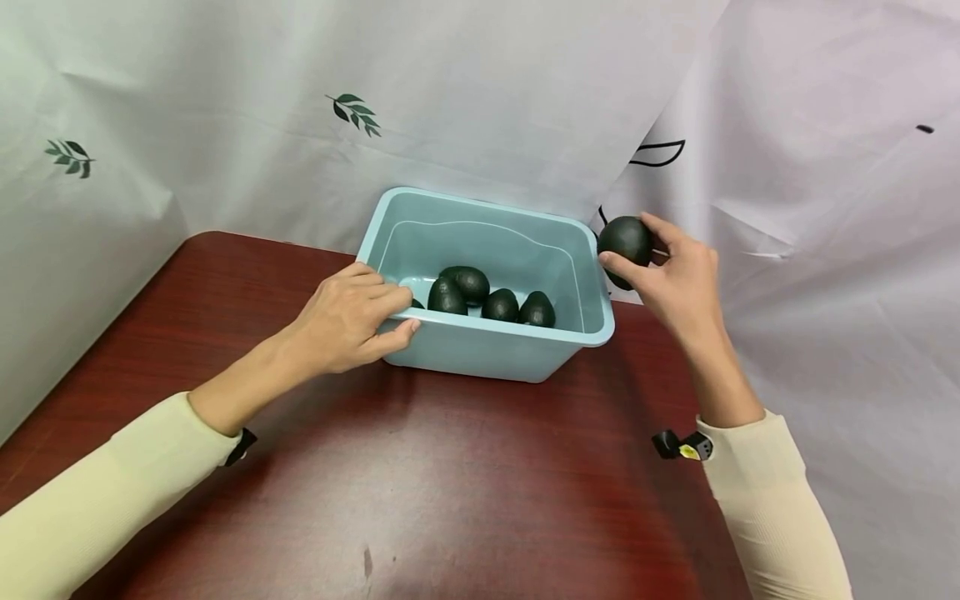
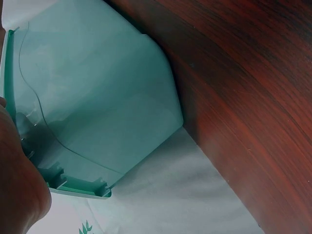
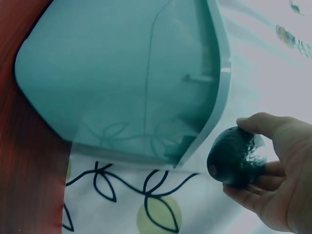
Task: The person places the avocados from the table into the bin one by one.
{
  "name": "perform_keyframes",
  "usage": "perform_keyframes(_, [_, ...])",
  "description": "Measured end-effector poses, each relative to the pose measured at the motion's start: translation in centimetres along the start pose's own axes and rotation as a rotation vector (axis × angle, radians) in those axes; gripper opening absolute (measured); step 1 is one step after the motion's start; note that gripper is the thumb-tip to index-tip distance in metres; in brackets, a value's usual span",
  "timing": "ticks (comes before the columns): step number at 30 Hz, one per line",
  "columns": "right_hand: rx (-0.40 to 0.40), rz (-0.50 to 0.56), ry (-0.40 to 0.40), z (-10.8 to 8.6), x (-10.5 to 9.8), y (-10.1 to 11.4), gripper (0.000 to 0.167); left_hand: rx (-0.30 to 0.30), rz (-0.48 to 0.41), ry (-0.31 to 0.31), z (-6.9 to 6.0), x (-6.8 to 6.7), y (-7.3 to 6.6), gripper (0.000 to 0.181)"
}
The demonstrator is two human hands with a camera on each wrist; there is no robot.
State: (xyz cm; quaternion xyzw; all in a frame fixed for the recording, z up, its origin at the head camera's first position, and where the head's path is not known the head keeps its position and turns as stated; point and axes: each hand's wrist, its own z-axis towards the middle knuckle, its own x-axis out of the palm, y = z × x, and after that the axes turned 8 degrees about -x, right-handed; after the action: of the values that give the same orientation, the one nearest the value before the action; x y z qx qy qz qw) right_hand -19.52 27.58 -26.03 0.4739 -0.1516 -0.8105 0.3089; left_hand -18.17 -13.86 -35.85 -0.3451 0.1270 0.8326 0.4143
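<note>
A light blue plastic bin (image 1: 480,350) stands at the back of the table with several dark green avocados (image 1: 447,296) on its floor. My left hand (image 1: 348,321) grips the bin's left front rim, fingers over the edge and thumb on the outside. In the left wrist view only part of that hand (image 2: 22,180) shows beside the bin wall (image 2: 107,87). Just beyond the bin's right rim, my right hand (image 1: 678,279) holds one avocado (image 1: 625,242) between thumb and fingers. The right wrist view shows this avocado (image 3: 234,156) apart from the bin's rim (image 3: 224,73).
The reddish-brown wooden table (image 1: 450,483) extends in front of the bin. White cloth (image 1: 487,92) printed with leaves hangs behind it and on both sides, close to the bin's back. The table's right edge runs below my right forearm.
</note>
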Motion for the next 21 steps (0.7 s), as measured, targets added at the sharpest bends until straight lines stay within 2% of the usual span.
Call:
perform_keyframes(4, [-0.071, 0.029, 0.008, -0.2, 0.4, 0.9, 0.069, -0.001, -0.007, -0.001, 0.1, 0.0, 0.0, 0.036])
perform_keyframes(7, [-0.095, 0.032, 0.027, -0.4, 0.9, 1.3, 0.067, -0.002, -0.007, -0.001, 0.1, 0.0, 0.0, 0.036])
perform_keyframes(13, [-0.105, 0.016, 0.068, -0.8, 1.7, 1.7, 0.069, -0.003, -0.001, 0.004, 0.1, 0.0, 0.0, 0.037])
perform_keyframes(21, [-0.066, 0.007, 0.153, -1.1, 2.5, 2.1, 0.073, 0.002, -0.002, 0.0, 0.1, 0.0, 0.0, 0.037])
